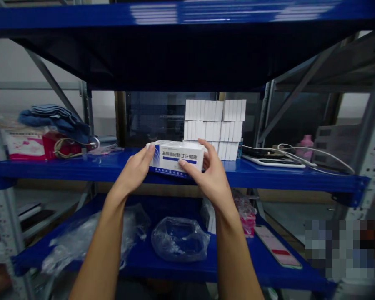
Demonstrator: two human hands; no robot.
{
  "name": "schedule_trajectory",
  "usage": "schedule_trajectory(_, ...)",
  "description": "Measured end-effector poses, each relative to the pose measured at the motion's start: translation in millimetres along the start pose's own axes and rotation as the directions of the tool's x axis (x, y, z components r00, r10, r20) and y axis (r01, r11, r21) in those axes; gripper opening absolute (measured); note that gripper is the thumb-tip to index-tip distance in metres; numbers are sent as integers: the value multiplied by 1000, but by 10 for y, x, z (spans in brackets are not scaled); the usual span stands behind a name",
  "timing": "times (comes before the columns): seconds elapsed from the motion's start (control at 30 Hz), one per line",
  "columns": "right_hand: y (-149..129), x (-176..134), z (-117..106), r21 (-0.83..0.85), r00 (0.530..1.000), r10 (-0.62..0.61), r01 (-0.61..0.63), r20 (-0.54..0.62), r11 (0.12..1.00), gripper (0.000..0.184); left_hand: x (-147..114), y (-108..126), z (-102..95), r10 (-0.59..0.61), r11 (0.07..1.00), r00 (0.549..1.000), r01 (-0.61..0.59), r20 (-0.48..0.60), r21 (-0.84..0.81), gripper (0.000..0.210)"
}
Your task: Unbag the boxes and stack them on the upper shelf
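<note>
Between my two hands I hold a white and blue medicine box (171, 152) with printed lettering on its long side, at the front edge of the middle blue shelf (268, 177). My left hand (133, 171) is closed on its left end. My right hand (212, 173) grips the right end, thumb on the front face and fingers behind. Behind the box rises a stack of small white boxes (214, 121), in three visible layers. The box and my right hand hide the lower left of that stack.
At the left are a pink and white box (26, 143) and a folded blue cloth (54, 118). To the right lie a white device (271, 161) with a cable and a pink bottle (306, 146). Below are clear plastic bags (179, 239) and a phone (278, 246). A blue shelf (187, 14) hangs overhead.
</note>
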State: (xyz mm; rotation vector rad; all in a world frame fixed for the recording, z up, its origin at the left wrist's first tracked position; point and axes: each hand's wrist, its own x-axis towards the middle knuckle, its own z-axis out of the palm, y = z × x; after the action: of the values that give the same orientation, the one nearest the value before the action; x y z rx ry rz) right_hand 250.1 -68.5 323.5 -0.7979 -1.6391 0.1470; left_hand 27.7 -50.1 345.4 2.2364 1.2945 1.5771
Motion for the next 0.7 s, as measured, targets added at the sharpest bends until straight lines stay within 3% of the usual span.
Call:
schedule_trajectory(0.07,-69,-274,-79,216,996,79,-68,-44,974,93,-448,129,54,94,987,994,-100,-52,-130,71)
schedule_trajectory(0.13,-122,-572,-136,402,983,178,-148,-39,904,97,-900,205,165,63,966,990,-93,-127,-241,79)
schedule_trajectory(0.23,-68,-1019,-139,515,928,362,-353,88,781,89,-1449,165,406,-87,932,988,35,-130,-362,79)
schedule_trajectory(0.3,78,-1288,-75,510,846,507,-514,166,690,84,-1680,28,583,-228,898,973,197,-33,-394,73)
schedule_trajectory(0.4,387,-1605,56,459,714,667,-676,213,577,71,-1840,-283,804,-413,803,880,474,237,-361,70)
schedule_trajectory(0.5,664,-1790,124,371,644,711,-757,282,538,64,-1886,-568,923,-466,747,757,614,458,-255,68)
schedule_trajectory(0.57,788,-1853,122,333,621,716,-781,319,529,66,-1898,-681,953,-457,740,731,629,507,-240,66)
schedule_trajectory(0.7,900,-1918,98,326,624,708,-779,330,535,73,-1922,-753,967,-427,720,734,629,528,-293,70)
